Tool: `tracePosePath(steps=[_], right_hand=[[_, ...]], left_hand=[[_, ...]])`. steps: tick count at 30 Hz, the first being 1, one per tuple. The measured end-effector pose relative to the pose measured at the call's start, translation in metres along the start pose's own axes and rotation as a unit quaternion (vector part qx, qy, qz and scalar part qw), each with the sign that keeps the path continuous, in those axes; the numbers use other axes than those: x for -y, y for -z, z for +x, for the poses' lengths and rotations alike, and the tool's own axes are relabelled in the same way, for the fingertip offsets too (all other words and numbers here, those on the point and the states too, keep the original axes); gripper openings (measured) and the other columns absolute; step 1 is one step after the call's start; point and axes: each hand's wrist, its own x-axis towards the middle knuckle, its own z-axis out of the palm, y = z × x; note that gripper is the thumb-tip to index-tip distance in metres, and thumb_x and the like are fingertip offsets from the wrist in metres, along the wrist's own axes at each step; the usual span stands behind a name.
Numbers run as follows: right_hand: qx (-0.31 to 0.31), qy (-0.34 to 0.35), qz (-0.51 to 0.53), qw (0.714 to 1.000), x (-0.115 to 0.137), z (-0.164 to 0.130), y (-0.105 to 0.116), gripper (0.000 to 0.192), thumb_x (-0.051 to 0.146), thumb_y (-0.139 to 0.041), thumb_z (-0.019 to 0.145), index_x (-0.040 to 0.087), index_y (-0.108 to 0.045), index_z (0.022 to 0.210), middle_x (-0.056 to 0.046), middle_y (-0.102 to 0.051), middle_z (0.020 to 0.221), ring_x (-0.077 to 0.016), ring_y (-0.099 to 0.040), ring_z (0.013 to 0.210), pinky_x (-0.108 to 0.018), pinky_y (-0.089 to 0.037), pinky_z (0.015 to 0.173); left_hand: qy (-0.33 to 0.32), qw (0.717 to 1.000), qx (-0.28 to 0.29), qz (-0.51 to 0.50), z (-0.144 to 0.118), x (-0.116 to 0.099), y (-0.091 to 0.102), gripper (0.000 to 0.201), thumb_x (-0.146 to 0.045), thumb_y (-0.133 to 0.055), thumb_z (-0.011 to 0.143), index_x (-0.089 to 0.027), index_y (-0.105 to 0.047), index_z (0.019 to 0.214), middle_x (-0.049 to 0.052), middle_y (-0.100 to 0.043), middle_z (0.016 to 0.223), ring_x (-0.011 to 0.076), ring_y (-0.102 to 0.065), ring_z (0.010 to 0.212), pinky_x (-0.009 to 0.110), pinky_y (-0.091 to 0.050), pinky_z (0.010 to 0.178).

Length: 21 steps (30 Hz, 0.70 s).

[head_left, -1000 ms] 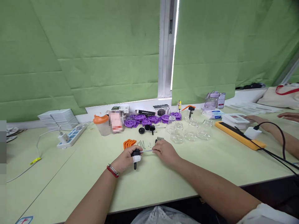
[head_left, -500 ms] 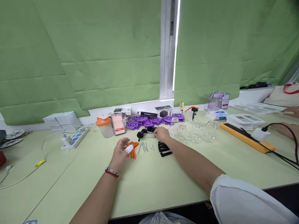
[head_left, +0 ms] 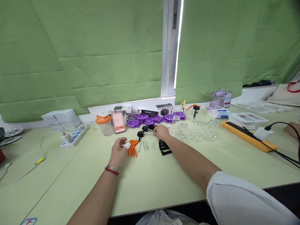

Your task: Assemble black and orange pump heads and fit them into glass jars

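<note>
My left hand (head_left: pixel 119 150), one finger wrapped in white tape, hovers with loosely curled fingers and holds nothing. It is just left of a small pile of orange curved pieces (head_left: pixel 132 147). My right hand (head_left: pixel 161 131) reaches farther out, its fingers closed on the end of a thin metal rod with a black knob (head_left: pixel 140 134). More black knobs (head_left: pixel 148 127) lie just behind it. Loose metal pins (head_left: pixel 144 145) and flat black parts (head_left: pixel 164 148) lie between my hands.
Purple wheels (head_left: pixel 156 118) and several glass jars (head_left: pixel 197 129) stand behind my right hand. An orange-lidded cup (head_left: pixel 103 125), a power strip (head_left: pixel 73 136) and stacked cards (head_left: pixel 59 117) are at the left. At the right lie an orange bar (head_left: pixel 246 135), a black cable (head_left: pixel 284 157) and another person's hand (head_left: pixel 292 129).
A second ago both hands held the knobbed rod close to me. My right hand has carried it out to the other black knobs; my left hand let go and moved beside the orange pieces.
</note>
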Motion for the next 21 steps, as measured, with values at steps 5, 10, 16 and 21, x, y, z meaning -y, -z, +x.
tracePosePath(steps=[5,10,16,21], right_hand=[[0.006,-0.002,-0.012,1.0,0.0017,-0.0019,-0.0011,0.01,0.028,-0.07,0.073,0.023,-0.074,0.081,-0.005,-0.071,0.094,-0.0212,-0.063,0.09,-0.026,-0.045,0.071],[0.025,-0.012,-0.014,1.0,0.0024,-0.0012,-0.003,0.011,0.026,-0.069,0.072,0.022,-0.073,0.082,-0.008,-0.07,0.092,-0.0223,-0.064,0.089,-0.028,-0.046,0.072],[0.032,-0.018,-0.009,0.999,0.0031,-0.0034,-0.0014,0.016,0.03,-0.071,0.072,0.021,-0.073,0.085,-0.009,-0.07,0.096,-0.0214,-0.064,0.089,-0.027,-0.046,0.073],[0.035,-0.01,0.005,0.999,0.0013,-0.008,0.0013,0.016,0.029,-0.072,0.071,0.022,-0.073,0.086,-0.006,-0.07,0.093,-0.0199,-0.064,0.088,-0.025,-0.045,0.071]], left_hand=[[0.028,0.998,-0.031,0.037,0.0022,0.0024,0.0014,0.038,-0.033,-0.067,0.063,-0.016,-0.058,0.096,0.006,-0.059,0.09,0.0168,-0.056,0.072,0.032,-0.047,0.067],[-0.008,0.994,-0.005,0.106,0.001,0.0069,0.0017,0.037,-0.033,-0.063,0.067,-0.018,-0.062,0.101,0.011,-0.061,0.107,0.0256,-0.06,0.092,0.042,-0.046,0.083],[-0.121,0.947,0.136,0.265,-0.0025,0.0093,-0.0018,0.035,-0.025,-0.057,0.073,-0.027,-0.068,0.106,0.008,-0.048,0.14,0.0305,-0.035,0.133,0.054,-0.016,0.109],[-0.106,0.938,0.166,0.284,-0.0053,0.0054,-0.0025,0.035,-0.026,-0.057,0.074,-0.026,-0.069,0.106,0.009,-0.051,0.137,0.0306,-0.038,0.132,0.054,-0.017,0.107]])
